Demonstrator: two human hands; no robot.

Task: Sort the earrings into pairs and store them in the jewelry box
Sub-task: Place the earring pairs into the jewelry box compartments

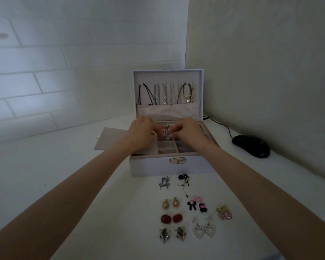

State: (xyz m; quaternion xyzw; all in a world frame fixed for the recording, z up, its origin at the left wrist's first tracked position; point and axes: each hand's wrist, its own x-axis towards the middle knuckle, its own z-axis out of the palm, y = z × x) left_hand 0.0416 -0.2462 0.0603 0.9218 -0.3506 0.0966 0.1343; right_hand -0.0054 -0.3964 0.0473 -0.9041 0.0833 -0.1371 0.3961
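Note:
A pale lilac jewelry box (158,167) stands open on the white table, its lid upright with necklaces (166,94) hanging inside. My left hand (142,133) and my right hand (189,131) are both over the box's divided tray. Between their fingertips they pinch a small gold earring (165,129) above a compartment. In front of the box the other earrings lie in pairs: silver snakes (164,182), black flowers (184,182), gold pearls (170,203), pink and black bows (197,204), red squares (171,218), pink drops (224,212), pearl hearts (204,229) and silver stars (173,234).
A black computer mouse (250,146) with its cable lies to the right of the box near the wall. A flat pale insert (109,137) lies left of the box. A white brick wall closes the back and a plain wall the right.

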